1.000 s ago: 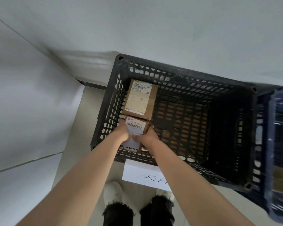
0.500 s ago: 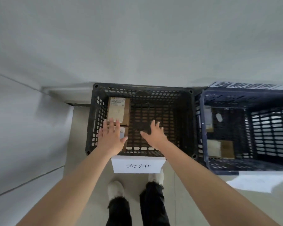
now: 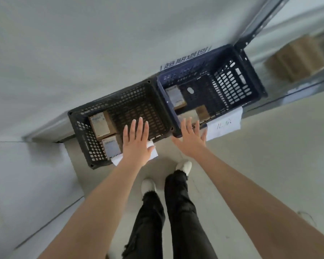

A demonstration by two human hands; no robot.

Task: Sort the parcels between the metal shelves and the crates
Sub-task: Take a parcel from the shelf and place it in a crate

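Observation:
A black crate (image 3: 120,96) stands on the floor against the wall. Two cardboard parcels lie in its left end: one parcel (image 3: 101,125) further back, and a second parcel (image 3: 111,147) with a white label nearer me. To its right stands a blue crate (image 3: 251,71) holding a labelled parcel (image 3: 176,97) and another brown parcel (image 3: 202,112). My left hand (image 3: 137,144) hovers flat and empty over the black crate's front rim. My right hand (image 3: 190,139) is spread, empty, over the blue crate's near corner.
White paper labels hang on the crate fronts: one label (image 3: 153,152) partly under my left hand, another label (image 3: 223,125) on the blue crate. A metal shelf (image 3: 295,86) at the right carries a blurred cardboard box (image 3: 295,58). My legs and white shoes stand below.
My hands let go of the near parcel in the black crate and pulled back out, fingers spread. My view swung back and to the right, bringing the blue crate and the shelf in.

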